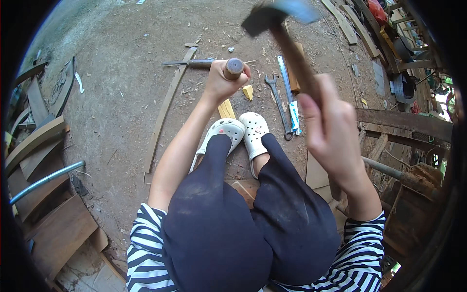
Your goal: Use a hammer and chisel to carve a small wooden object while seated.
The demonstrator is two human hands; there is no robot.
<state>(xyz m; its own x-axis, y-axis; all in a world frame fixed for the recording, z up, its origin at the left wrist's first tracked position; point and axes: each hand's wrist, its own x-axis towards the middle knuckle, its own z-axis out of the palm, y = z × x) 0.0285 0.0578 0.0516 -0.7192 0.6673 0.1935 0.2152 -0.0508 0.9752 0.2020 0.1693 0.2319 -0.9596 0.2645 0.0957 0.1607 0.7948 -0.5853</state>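
A: State the position of the left hand (223,80).
B: Clenched in a fist; the left forearm (178,146) extends forward, slanting inward.
A: And the right hand (335,127)?
B: Raised, curled in a grip, slightly blurred, thumb (311,119) on the inner side; the right forearm (362,194) slants forward and inward.

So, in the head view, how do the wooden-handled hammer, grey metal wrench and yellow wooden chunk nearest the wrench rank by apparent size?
1. Wooden-handled hammer, though nearness probably enlarges it
2. Grey metal wrench
3. Yellow wooden chunk
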